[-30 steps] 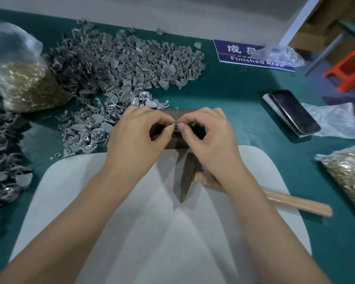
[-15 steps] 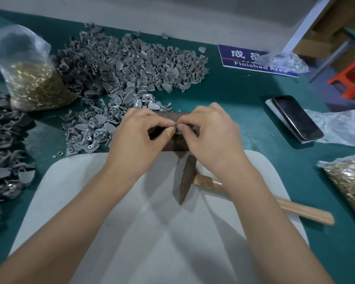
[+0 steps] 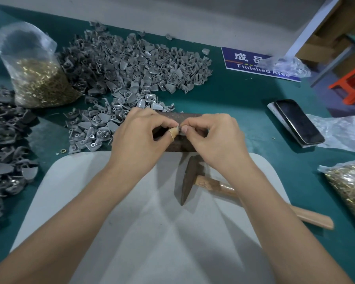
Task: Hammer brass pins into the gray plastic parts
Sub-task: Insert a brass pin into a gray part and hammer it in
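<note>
My left hand (image 3: 139, 138) and my right hand (image 3: 215, 140) meet over a dark metal block (image 3: 178, 119) and together pinch one small gray plastic part (image 3: 179, 129) between thumbs and fingertips. The left thumb wears a tan wrap. Whether a brass pin sits in the part is hidden by my fingers. A hammer (image 3: 190, 179) with a wooden handle lies on the white mat (image 3: 131, 232) just below my right hand. A big heap of gray plastic parts (image 3: 131, 70) spreads behind the block. Two bags of brass pins lie at the left (image 3: 39, 80) and the right (image 3: 350, 187).
Darker gray parts (image 3: 4, 144) pile up along the left edge. A phone (image 3: 297, 121) on crumpled plastic lies at the right. A blue "Finished Area" sign (image 3: 252, 64) and a small bag sit at the back right, on the green table (image 3: 234, 95).
Both hands stay pinched on the part over the block, with only slight finger movement. The head camera has shifted a little, so the scene sits lower in view.
</note>
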Tool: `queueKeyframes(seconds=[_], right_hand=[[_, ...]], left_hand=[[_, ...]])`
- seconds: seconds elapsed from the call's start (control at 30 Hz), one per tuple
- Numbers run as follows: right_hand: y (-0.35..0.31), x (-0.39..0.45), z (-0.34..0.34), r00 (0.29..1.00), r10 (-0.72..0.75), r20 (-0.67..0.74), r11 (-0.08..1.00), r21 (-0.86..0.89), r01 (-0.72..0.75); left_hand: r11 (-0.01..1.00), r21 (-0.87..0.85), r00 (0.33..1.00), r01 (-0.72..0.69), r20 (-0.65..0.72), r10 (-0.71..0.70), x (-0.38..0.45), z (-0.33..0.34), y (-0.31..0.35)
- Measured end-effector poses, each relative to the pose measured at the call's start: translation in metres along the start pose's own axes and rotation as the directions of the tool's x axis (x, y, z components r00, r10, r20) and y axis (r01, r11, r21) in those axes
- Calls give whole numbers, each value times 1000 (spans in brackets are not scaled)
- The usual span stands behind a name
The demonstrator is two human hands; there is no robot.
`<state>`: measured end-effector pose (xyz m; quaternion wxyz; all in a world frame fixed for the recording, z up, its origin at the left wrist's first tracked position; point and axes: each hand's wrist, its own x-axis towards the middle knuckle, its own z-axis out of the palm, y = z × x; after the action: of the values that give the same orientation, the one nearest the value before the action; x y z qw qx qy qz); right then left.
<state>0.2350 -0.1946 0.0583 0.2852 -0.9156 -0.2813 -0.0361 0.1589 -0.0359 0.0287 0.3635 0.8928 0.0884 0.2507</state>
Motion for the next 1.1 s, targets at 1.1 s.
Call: queueKeyframes(seconds=[1.1], right_hand=[[49,-113,-26,991,-103,84,985,-128,113]], left_hand=[[991,133,999,-35,29,31,-1,-8,5]])
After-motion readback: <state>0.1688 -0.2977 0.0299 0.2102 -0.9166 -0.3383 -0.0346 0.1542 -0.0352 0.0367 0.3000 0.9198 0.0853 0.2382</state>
